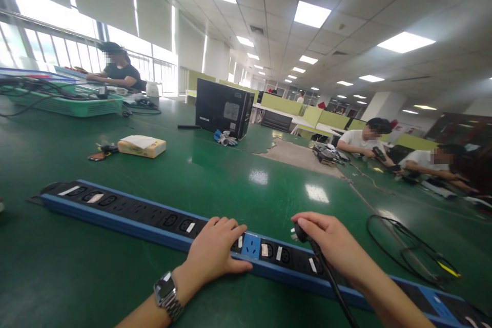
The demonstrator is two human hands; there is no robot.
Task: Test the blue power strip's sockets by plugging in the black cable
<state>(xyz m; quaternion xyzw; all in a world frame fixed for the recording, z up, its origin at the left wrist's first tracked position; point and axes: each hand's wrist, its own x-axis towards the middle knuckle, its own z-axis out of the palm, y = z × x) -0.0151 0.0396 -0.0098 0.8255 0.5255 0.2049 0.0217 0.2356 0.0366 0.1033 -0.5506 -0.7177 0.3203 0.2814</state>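
Observation:
A long blue and black power strip [126, 212] lies across the green table in front of me. My left hand [215, 253] rests flat on top of it, fingers stretched out, just left of a blue socket [251, 245]. My right hand [330, 243] is closed around a black plug [299, 232] held just above the strip, to the right of the blue socket. The plug's black cable [338, 294] runs down toward me under my right wrist. A metal watch [168, 294] is on my left wrist.
A coiled black cable [411, 251] lies at the right. A tissue box [141, 145], a black computer case [223, 107] and a green basket [73, 105] of cables stand further back. Three other people sit at the table, one far left, two at the right.

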